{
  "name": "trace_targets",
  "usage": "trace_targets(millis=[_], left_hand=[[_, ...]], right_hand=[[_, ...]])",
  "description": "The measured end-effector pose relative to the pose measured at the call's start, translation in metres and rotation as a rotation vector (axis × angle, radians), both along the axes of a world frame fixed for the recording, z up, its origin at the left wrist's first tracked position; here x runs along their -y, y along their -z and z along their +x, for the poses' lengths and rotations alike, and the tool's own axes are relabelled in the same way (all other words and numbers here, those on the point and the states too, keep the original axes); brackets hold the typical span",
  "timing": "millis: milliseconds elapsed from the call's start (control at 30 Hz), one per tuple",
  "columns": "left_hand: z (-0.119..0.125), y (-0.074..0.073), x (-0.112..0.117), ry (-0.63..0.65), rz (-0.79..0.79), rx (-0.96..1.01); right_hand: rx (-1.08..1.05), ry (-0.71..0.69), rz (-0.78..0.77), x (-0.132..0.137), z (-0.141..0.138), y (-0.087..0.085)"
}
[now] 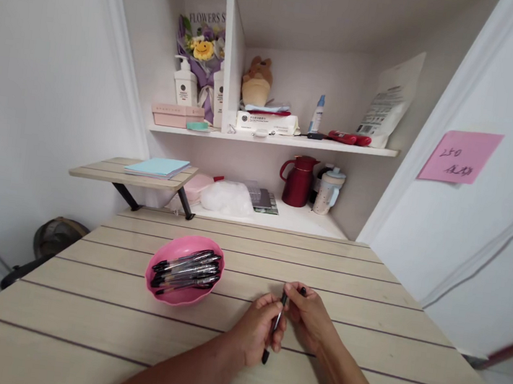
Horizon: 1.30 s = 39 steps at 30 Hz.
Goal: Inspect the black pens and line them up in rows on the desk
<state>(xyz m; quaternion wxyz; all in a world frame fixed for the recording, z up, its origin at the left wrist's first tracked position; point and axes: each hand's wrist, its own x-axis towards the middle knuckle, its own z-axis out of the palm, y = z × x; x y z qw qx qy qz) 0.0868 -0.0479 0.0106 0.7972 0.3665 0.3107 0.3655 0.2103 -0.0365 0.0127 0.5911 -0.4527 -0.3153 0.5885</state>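
My left hand (257, 335) is closed around a black pen (274, 328), which it holds upright over the wooden table (82, 320). My right hand (309, 314) pinches the pen's top end, and a small dark cap or tip shows at its fingertips (303, 291). Both hands meet just right of a pink bowl (158, 289) that holds several black pens (186, 267) lying side by side.
A small raised shelf (99, 174) with a light blue notebook (157, 166) stands at the table's back left. Behind are white shelves with a dark red jug (298, 180), a cup, bottles, a plush toy and boxes. A pink note (460, 156) sticks to the right wall.
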Motion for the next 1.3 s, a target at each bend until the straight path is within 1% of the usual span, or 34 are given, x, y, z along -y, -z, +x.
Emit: trace_targets(millis=[100,167,333,433,533,667,867,933,1033,1100,1167,1233,1300], left_hand=[[-0.001,0.0,-0.002,0.019,-0.033,-0.002],[-0.001,0.002,-0.003,0.016,-0.033,0.007],[-0.001,0.005,-0.004,0.011,-0.003,0.028],[-0.001,0.006,-0.005,0.031,-0.009,0.032],[-0.001,0.006,-0.005,0.032,-0.011,0.032],[-0.001,0.006,-0.005,0.022,0.005,0.021],[-0.005,0.007,-0.006,0.128,-0.025,0.038],[-0.005,0.007,-0.006,0.132,-0.016,0.044],[-0.003,0.009,-0.005,0.097,-0.015,0.076],[-0.001,0.01,-0.006,0.044,-0.041,0.153],[-0.001,0.01,-0.007,-0.016,-0.087,0.264],[-0.001,0.01,-0.01,-0.057,-0.123,0.365],[-0.002,0.01,-0.013,-0.078,-0.137,0.419]], right_hand=[[-0.056,-0.087,0.03,0.0,0.001,-0.001],[-0.097,-0.121,0.03,0.0,0.0,-0.002],[-0.051,-0.042,-0.001,0.0,-0.001,0.001],[-0.064,-0.086,0.033,-0.001,0.001,0.001],[-0.098,-0.129,0.019,-0.001,0.001,0.001],[-0.078,-0.069,0.004,0.0,-0.002,0.0],[-0.187,-0.062,0.064,-0.001,0.002,-0.002],[-0.217,-0.002,0.073,-0.004,0.005,-0.001],[-0.227,0.136,0.086,-0.007,0.01,0.001],[-0.172,0.193,0.076,-0.008,0.012,0.001],[-0.059,0.193,0.062,-0.007,0.011,0.0],[0.092,0.147,0.054,-0.004,0.008,-0.003],[0.246,0.057,0.068,0.0,0.002,-0.005]])
